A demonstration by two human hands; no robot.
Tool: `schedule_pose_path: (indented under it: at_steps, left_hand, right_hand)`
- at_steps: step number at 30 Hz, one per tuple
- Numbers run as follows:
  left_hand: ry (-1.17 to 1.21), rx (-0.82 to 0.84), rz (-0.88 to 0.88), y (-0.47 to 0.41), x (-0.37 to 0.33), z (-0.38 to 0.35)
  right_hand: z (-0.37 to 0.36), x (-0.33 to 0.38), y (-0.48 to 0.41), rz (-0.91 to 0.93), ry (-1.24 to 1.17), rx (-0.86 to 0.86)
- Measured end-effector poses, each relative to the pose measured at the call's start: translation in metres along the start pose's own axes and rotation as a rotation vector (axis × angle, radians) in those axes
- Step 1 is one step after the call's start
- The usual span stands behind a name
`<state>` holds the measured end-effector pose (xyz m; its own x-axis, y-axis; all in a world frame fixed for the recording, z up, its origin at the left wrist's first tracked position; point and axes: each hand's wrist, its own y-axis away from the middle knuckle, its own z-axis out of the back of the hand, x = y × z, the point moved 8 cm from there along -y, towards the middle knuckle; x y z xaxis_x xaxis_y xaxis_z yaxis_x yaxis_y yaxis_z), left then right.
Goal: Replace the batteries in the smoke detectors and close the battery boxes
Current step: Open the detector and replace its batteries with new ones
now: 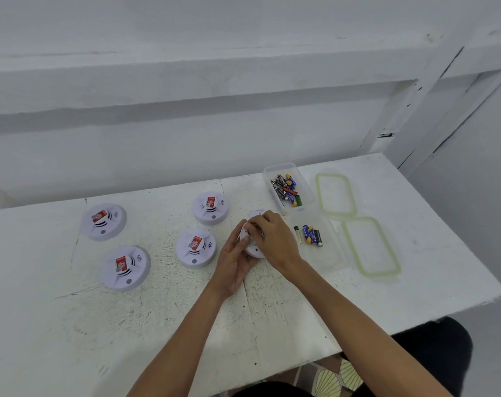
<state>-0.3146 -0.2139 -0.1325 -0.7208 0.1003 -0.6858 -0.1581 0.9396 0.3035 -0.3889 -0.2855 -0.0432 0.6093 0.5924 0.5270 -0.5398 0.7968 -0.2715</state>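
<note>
Five smoke detectors are on the table. Four lie flat with red stickers on top: one far left (103,221), one near left (125,267), one in the middle (196,247) and one farther back (211,208). The fifth detector (252,245) is held between both hands just right of these, tilted on edge above the table, mostly hidden. The left hand (234,263) cups it from below and the left side, thumb laid on its face, fingers curled round the rim. The right hand (272,239) comes over from the right, fingers bent and pressed together on its upper part; what the fingertips pinch cannot be told.

Two clear plastic boxes stand to the right of the hands. The far box (296,170) holds a heap of batteries (286,190), too tangled to count. The near box (333,253) holds four batteries (310,234): one thin yellow-tipped, two blue and yellow, one black. Two clear lids with pale green rims lie farther right, one far (335,195) and one near (371,246).

The table (157,325) is white painted wood, scuffed and speckled with dark scratches, with board seams running near to far. Behind it rises a white wall (186,96) with horizontal ledges, and a white post (415,110) slants at the right. A patterned floor (329,376) shows at the near edge
</note>
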Motion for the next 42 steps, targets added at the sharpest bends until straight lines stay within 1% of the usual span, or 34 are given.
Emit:
schedule_pose_path:
  at_steps: [4, 6, 9, 12, 16, 19, 26, 28, 33, 36, 39, 42]
  left_hand:
    - [0.019, -0.025, 0.010, 0.001, 0.000, 0.001]
    - [0.026, -0.032, 0.008, 0.002, -0.002, -0.001]
    - [0.032, -0.023, 0.012, 0.002, -0.001, -0.001]
    - [0.032, -0.016, 0.024, 0.002, 0.000, 0.000]
    - [0.007, 0.009, 0.026, 0.000, 0.003, 0.000]
    - [-0.014, 0.012, 0.020, 0.001, 0.003, 0.000]
    - [0.019, -0.002, 0.005, 0.002, 0.002, 0.000]
    - [0.039, -0.004, -0.003, 0.003, 0.000, 0.000]
    - [0.059, -0.003, -0.005, 0.003, 0.001, 0.001]
    - [0.057, 0.008, -0.008, 0.003, 0.001, 0.000]
    - [0.089, -0.010, -0.006, 0.003, 0.000, 0.001]
    - [0.089, -0.024, -0.006, 0.004, 0.000, 0.002]
  right_hand:
    - [0.006, -0.005, -0.001, -0.074, 0.055, -0.076]
    - [0.009, -0.007, -0.001, -0.136, 0.072, -0.085]
    - [0.004, -0.014, 0.001, -0.247, 0.047, -0.012]
    - [-0.004, -0.021, 0.001, -0.321, -0.105, 0.071]
    - [-0.008, -0.016, -0.001, -0.284, -0.076, 0.113]
    - [-0.010, -0.015, -0.001, -0.279, -0.105, 0.120]
    - [-0.011, -0.021, -0.003, -0.362, -0.300, 0.040]
    - [-0.012, -0.018, -0.006, -0.371, -0.322, 0.029]
    - [-0.013, -0.018, -0.007, -0.354, -0.321, 0.065]
    - [-0.008, -0.024, -0.008, -0.355, -0.365, 0.059]
    - [-0.007, -0.024, -0.012, -0.340, -0.352, 0.103]
    - [-0.004, -0.021, -0.021, -0.286, -0.299, 0.223]
